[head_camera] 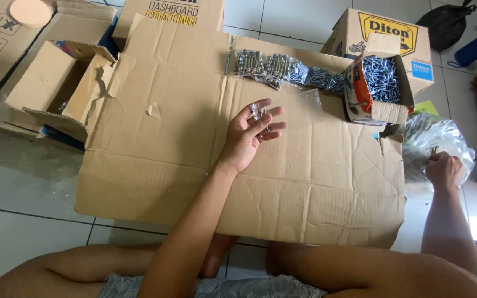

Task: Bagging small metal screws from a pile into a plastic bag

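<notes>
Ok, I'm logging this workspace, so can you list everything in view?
Flattened cardboard sheet: one, brown, on the tiled floor.
Small open box of screws: one, silver screws, sheet's far right corner.
Bagged screws: several clear packets, sheet's far edge.
Clear plastic bags: a bundle, right of the sheet.
Open cardboard boxes: brown, far left.
Large printed box: one, brown, behind the screw box.
Left hand: palm up, holding a few screws.
Right hand: in the plastic bags.
</notes>
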